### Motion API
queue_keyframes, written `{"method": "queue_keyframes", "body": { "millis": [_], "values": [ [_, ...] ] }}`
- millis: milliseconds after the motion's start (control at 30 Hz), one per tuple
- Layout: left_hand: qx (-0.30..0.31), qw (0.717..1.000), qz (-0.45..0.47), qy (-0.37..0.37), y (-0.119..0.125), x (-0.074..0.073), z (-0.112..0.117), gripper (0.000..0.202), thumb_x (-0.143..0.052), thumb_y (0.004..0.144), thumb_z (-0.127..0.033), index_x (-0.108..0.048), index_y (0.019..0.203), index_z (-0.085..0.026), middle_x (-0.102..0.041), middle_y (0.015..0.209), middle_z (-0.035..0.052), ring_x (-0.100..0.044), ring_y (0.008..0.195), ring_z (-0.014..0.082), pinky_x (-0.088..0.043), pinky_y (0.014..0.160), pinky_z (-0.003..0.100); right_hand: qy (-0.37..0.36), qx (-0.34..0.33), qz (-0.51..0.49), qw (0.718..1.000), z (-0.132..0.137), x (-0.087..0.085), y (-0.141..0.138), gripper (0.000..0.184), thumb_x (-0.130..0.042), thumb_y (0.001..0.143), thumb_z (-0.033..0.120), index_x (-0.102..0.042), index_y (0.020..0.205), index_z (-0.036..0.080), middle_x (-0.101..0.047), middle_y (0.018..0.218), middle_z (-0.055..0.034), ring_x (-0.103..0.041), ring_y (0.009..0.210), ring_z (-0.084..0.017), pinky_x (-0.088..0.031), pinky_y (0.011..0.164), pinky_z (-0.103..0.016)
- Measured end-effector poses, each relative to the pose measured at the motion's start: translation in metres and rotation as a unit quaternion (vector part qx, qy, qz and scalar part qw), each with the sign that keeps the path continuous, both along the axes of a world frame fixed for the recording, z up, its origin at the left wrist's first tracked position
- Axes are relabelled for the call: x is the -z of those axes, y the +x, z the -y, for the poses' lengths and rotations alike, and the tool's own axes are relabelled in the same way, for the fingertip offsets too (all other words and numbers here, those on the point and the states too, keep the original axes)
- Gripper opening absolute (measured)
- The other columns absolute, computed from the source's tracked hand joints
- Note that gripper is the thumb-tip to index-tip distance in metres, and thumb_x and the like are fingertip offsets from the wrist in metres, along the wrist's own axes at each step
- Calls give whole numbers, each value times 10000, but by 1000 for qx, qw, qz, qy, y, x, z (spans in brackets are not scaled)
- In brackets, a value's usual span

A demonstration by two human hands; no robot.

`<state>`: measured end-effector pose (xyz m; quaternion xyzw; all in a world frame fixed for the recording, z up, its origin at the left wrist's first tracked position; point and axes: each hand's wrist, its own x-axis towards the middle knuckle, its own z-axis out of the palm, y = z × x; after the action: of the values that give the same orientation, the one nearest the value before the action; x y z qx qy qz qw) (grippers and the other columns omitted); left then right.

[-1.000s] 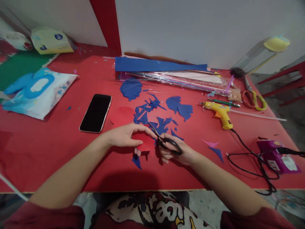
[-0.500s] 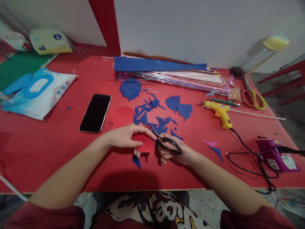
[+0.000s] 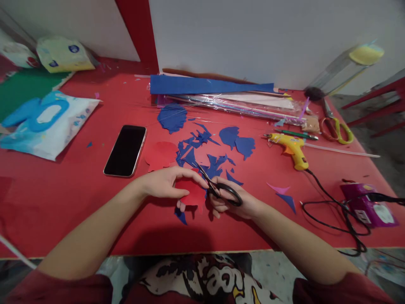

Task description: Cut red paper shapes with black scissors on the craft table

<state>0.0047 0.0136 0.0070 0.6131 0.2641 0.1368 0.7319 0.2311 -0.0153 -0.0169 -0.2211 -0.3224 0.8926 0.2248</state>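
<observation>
Red paper in one hand, blades in the other: at a red table (image 3: 79, 211), a person's left hand (image 3: 166, 182) pinches a red piece (image 3: 194, 195) between thumb and fingers, just beside the right hand (image 3: 234, 204), which is closed around the handles of black-handled scissors (image 3: 212, 185). The blades point up past the left forefinger. Red on red makes the outline hard to read, and whether the blades touch the piece cannot be told.

The blue cutting looks largely done: a stack of blue shapes (image 3: 172, 117) lies beyond the left hand, two loose blue shapes (image 3: 244, 147) lie beyond the right, and blue offcuts (image 3: 202, 137) litter the space ahead of both. Red appears to be under way, with other red paper (image 3: 163, 153) resting just beyond the left hand and the held piece seemingly unfinished.

A phone (image 3: 125, 150) lies farther out to the left hand's left; a yellow glue gun (image 3: 292, 150) sits to the right hand's right, apart from both hands.
</observation>
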Motion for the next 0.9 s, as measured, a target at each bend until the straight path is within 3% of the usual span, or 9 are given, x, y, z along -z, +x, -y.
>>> {"method": "queue_keyframes", "body": {
  "millis": [300,567,900],
  "values": [
    [-4,1000,0,-31,0,-3,0,352,-556,737,-56,-585,1067,-175,-610,1153,85,-649,548,68,-521,521,177,6,-8,-9,1000,-1,1,2,361,-667,767,438,-393,839,214,-287,538,130,-222,418,-19,-431,494,-208],
    [18,998,3,-52,-1,-2,0,402,-506,715,3,-567,1069,-177,-646,1042,47,-630,493,49,-522,513,165,8,-9,-9,1000,-1,3,2,354,-655,773,443,-396,847,213,-353,558,116,-268,429,-22,-458,502,-220],
    [12,999,-1,-39,-1,-2,0,434,-492,693,16,-554,1077,-175,-566,1202,88,-625,482,33,-526,496,161,13,-7,-7,1000,0,3,2,363,-667,762,443,-399,855,216,-306,550,122,-263,431,-27,-467,509,-225]
  ]
}}
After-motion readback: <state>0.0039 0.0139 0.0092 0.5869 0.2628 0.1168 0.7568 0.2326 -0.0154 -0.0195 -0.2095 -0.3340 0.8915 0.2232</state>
